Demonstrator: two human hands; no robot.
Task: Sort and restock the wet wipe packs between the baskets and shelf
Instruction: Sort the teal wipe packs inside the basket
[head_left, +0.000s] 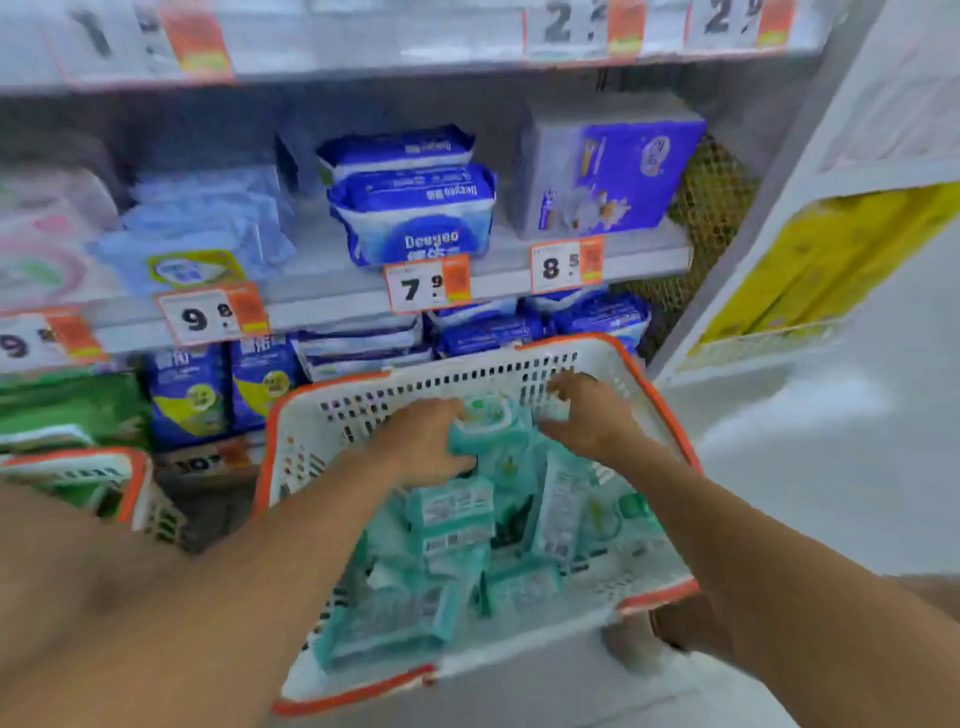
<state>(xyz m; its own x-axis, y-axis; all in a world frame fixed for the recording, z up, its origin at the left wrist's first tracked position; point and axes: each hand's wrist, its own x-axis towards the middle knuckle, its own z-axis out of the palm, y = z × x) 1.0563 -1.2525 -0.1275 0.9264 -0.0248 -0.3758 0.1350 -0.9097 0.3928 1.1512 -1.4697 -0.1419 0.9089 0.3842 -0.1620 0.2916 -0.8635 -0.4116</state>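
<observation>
White perforated plastic basket with orange rim (415, 387): hard moulded plastic, looking smooth and faintly shiny. Teal soft-film wet wipe packs (457, 512): thin plastic wrap, showing glossy and creased, carrying white printed paper-like labels. Blue-and-white film-wrapped packs (415, 218): slick plastic, reflecting light. Grey shelf edge (322, 306): painted metal by its look, appearing matt and smooth. White-and-orange price cards (428, 283): looking like flat card in clear sleeves.

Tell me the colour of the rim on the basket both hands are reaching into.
Orange rim on a white perforated basket; head view.
</observation>
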